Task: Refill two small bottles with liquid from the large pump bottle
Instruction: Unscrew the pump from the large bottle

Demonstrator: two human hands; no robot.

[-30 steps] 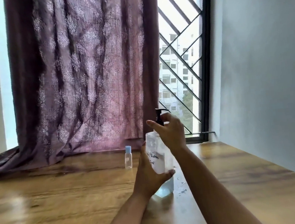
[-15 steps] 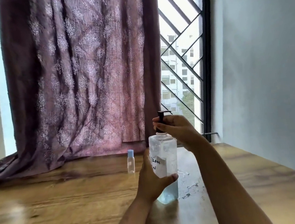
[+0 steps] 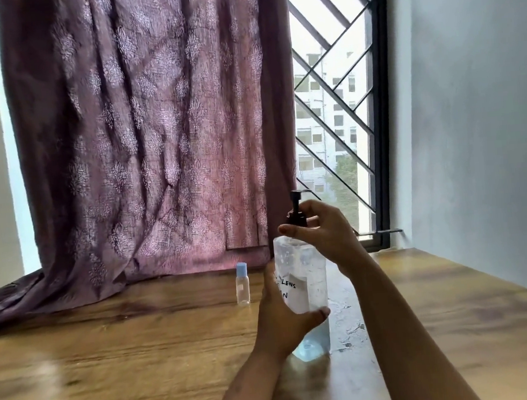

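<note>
The large clear pump bottle [image 3: 306,278] stands upright on the wooden table [image 3: 126,352], with a little bluish liquid at its bottom and a handwritten white label. My left hand [image 3: 284,321] grips its body from the left, thumb across the front. My right hand [image 3: 324,229] curls round the dark pump collar [image 3: 296,217] at the neck; the pump head sticks up above my fingers. One small clear bottle [image 3: 242,284] with a light blue cap stands upright to the left, apart from both hands. I see no second small bottle.
A purple patterned curtain [image 3: 144,139] hangs behind the table and spills onto its far left. A barred window [image 3: 333,106] is at the back right and a pale wall [image 3: 476,120] runs along the table's right side. Wet spots [image 3: 349,328] lie right of the pump bottle.
The pump bottle went from tilted to upright on the table. My right hand shifted from the bottle's shoulder to curl round the pump collar. My left hand kept its grip.
</note>
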